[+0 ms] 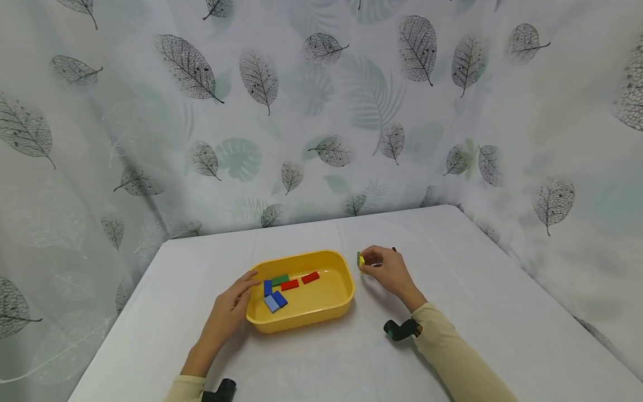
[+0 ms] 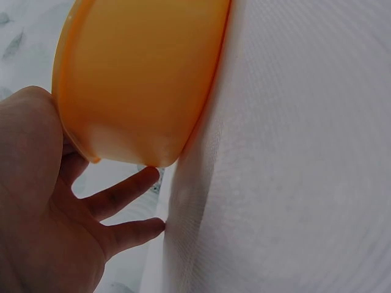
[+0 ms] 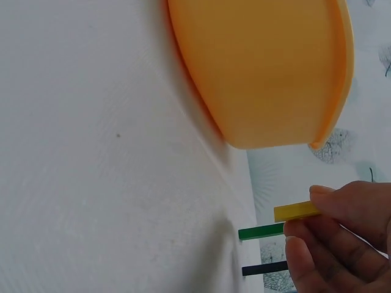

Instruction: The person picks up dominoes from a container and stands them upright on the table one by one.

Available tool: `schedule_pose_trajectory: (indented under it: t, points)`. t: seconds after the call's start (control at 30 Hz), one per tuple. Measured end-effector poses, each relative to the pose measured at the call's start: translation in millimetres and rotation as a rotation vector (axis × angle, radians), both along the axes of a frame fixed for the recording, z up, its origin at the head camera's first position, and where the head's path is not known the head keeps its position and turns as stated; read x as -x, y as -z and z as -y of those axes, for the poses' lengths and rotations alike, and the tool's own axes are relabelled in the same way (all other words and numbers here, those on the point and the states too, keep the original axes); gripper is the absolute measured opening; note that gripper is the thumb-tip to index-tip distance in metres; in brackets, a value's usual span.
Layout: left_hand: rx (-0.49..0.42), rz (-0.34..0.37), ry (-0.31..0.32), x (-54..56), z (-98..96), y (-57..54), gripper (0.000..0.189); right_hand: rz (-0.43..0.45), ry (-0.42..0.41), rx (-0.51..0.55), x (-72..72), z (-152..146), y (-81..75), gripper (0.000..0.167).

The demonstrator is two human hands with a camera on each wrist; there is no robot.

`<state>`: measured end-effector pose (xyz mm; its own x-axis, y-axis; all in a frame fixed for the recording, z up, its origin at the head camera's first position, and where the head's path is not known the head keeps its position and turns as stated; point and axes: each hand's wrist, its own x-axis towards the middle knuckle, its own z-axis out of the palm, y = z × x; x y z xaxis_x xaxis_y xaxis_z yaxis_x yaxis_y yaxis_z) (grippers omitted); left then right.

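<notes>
A yellow tray lies on the white table. In it are a green block, two red blocks, two dark blue blocks and a light blue one. My left hand rests at the tray's left end with fingers spread and fairly straight against the rim. To the right of the tray, my right hand pinches a yellow block by thumb and fingertip. A second green block and a dark block stick out from between its other fingers.
The white table runs back to a leaf-printed curtain, which also hangs along both sides. Each wrist wears a black camera mount just above the cloth.
</notes>
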<state>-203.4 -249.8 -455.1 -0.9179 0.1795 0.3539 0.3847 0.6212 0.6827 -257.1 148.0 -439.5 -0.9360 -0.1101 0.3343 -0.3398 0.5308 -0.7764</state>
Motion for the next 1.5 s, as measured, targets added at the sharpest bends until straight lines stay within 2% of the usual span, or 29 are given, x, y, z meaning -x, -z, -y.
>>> schedule_pose_trajectory:
  t: [0.4,0.57,1.5]
  points:
    - [0.0,0.004,-0.004,0.5,-0.3,0.8,0.032,0.0,0.0,-0.052,6.3,-3.2,11.3,0.023]
    - [-0.003,0.005,-0.002,0.4,-0.2,1.1,0.032,0.03,0.004,-0.056,7.5,-2.9,15.1,0.023]
    - [-0.001,-0.004,-0.008,1.0,-0.8,1.5,0.032,0.067,-0.005,-0.086,6.7,-2.3,15.7,0.024]
